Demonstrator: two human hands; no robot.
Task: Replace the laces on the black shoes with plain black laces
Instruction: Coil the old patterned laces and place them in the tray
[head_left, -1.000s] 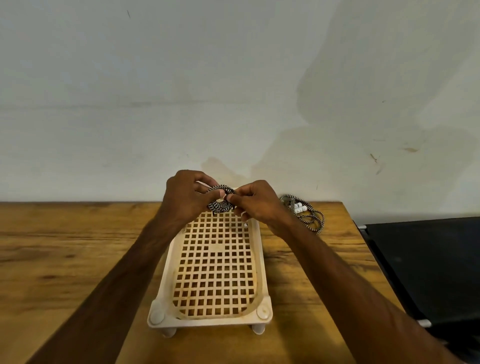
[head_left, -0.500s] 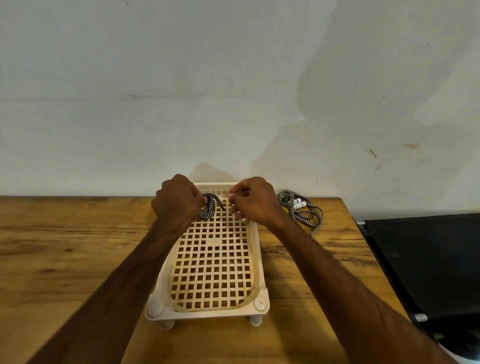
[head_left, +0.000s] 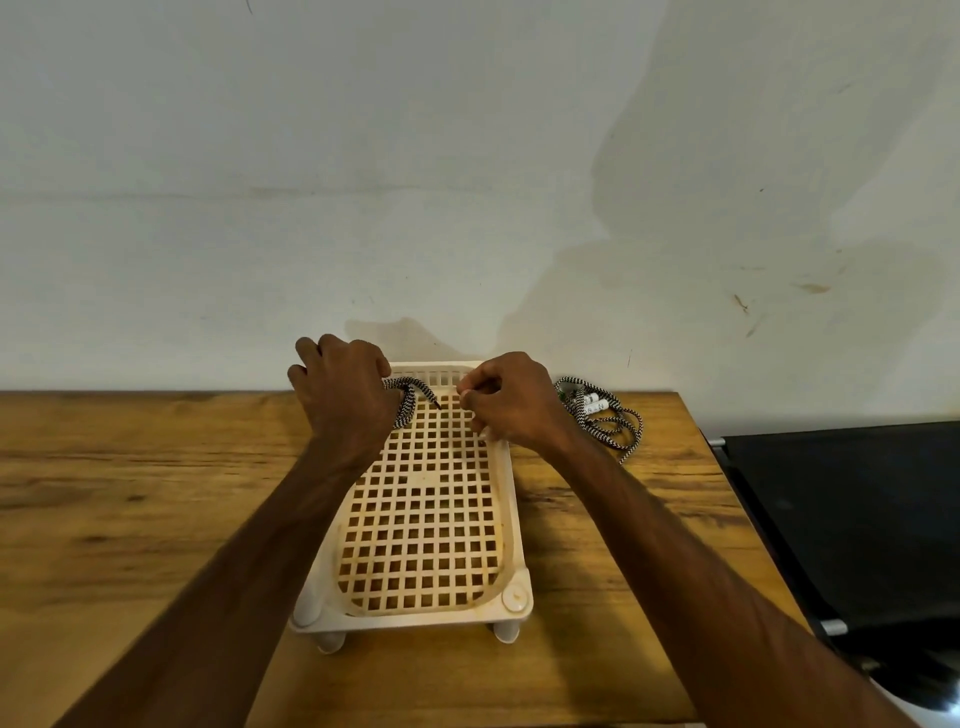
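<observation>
My left hand (head_left: 343, 389) grips a coiled black-and-white patterned lace (head_left: 408, 400) over the far end of a cream lattice tray (head_left: 511, 519). One loose end of that lace sticks out toward the right. My right hand (head_left: 511, 402) hovers just right of it with fingers curled and thumb against forefinger; whether it pinches anything I cannot tell. A second black-and-white lace bundle (head_left: 605, 415) with white tips lies on the wooden table behind my right wrist. No shoes and no plain black laces are in view.
The wooden table (head_left: 130, 493) stands against a pale wall. The tray rests on short legs at the table's middle. A black flat surface (head_left: 857, 519) with a metal frame sits beyond the table's right edge.
My hands have drawn apart: the left has pulled the coiled lace to the left, and the right has let go of it and stays on the right. The view has tilted slightly.
</observation>
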